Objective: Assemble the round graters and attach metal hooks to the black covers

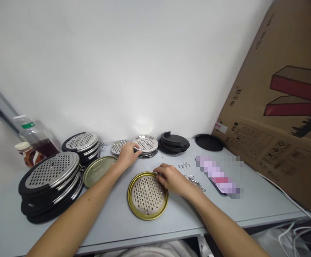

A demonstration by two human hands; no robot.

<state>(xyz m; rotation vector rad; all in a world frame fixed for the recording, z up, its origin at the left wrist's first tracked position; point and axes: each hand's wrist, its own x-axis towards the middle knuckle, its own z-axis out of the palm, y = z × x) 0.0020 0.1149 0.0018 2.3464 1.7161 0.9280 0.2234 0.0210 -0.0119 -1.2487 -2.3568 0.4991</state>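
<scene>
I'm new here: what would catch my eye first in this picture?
Probably the big cardboard box at the far right, with its bold red graphic. Next, the gold dish with a perforated metal disc, front centre, by the right hand. The stack of black-edged discs at left stands out too.

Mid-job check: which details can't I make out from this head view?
Head view: hold of the left hand on the silver grater disc, hidden by the hand itself.
Head view: part of the olive dish, behind the left forearm.
Head view: surface of the flat oblong item, blurred by pixelation.
Head view: rest of the cardboard box, cut off by the right edge.
</scene>
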